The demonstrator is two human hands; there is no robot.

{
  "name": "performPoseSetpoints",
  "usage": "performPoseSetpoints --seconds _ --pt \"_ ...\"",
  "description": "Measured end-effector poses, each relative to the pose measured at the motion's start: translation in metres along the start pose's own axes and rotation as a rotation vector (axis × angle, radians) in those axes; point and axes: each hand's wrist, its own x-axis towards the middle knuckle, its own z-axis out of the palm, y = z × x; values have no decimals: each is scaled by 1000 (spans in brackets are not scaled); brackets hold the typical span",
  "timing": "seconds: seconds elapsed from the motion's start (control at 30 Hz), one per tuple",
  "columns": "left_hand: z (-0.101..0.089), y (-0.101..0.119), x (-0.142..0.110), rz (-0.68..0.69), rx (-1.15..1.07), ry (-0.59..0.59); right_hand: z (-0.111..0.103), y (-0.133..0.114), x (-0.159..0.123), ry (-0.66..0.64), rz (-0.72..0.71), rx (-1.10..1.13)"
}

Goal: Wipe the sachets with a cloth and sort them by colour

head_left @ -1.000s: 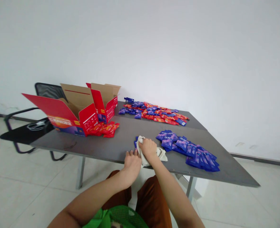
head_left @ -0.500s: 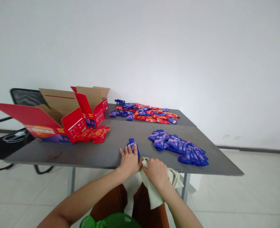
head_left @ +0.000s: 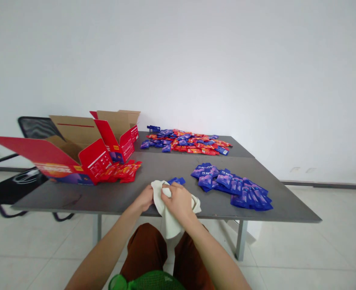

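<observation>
My right hand is closed on a cream cloth bag at the near edge of the grey table; the bag hangs down over the edge. My left hand grips the bag's left side, fingers mostly hidden behind the cloth. A few blue sachets lie just beyond the hands, partly hidden by the bag.
A pile of blue sachets lies to the right. Red sachets sit beside open red cardboard boxes on the left. A mixed red and blue heap is at the far side. A black chair stands left.
The right hand pulled the bag off the table edge, then brought it back up over the edge. The left hand left the blue sachets and took hold of the bag.
</observation>
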Motion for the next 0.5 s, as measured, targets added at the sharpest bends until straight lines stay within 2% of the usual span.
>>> performPoseSetpoints --seconds 0.07,0.2,0.37,0.43,0.5 --pt "-1 -6 -1 -50 -165 -50 20 -8 12 -13 40 -46" --pt "-4 -9 -2 -140 -151 -76 44 -6 31 -12 162 -148" --pt "-5 1 -7 -217 -189 -90 40 22 45 14 335 -237" --pt "-5 5 -7 -237 -217 -101 36 28 46 7 341 -260" --pt "-6 7 -4 -267 -245 -120 36 24 43 -21 275 -256"
